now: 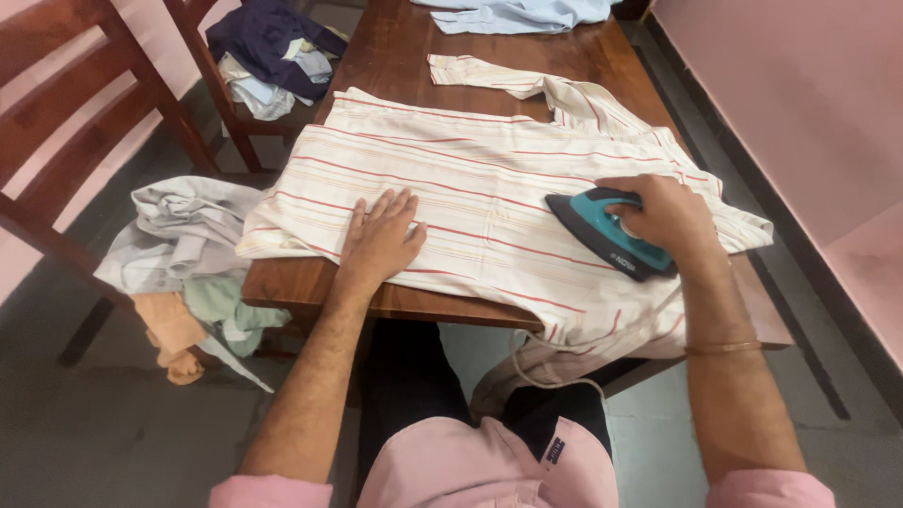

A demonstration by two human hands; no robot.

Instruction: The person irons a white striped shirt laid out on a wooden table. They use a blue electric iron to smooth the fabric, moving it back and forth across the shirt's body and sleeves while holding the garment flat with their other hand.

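While R hand (663,214) grips iron (609,231)

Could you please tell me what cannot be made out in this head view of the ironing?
- Iron: its handle is hidden under the right hand, and its soleplate faces down onto the striped shirt.
- Shirt front edge: hangs below the table edge.
- Light blue garment: cut off by the top edge.
- Cord: its far end is lost behind the person's lap.
- Left hand: covers the cloth beneath it.
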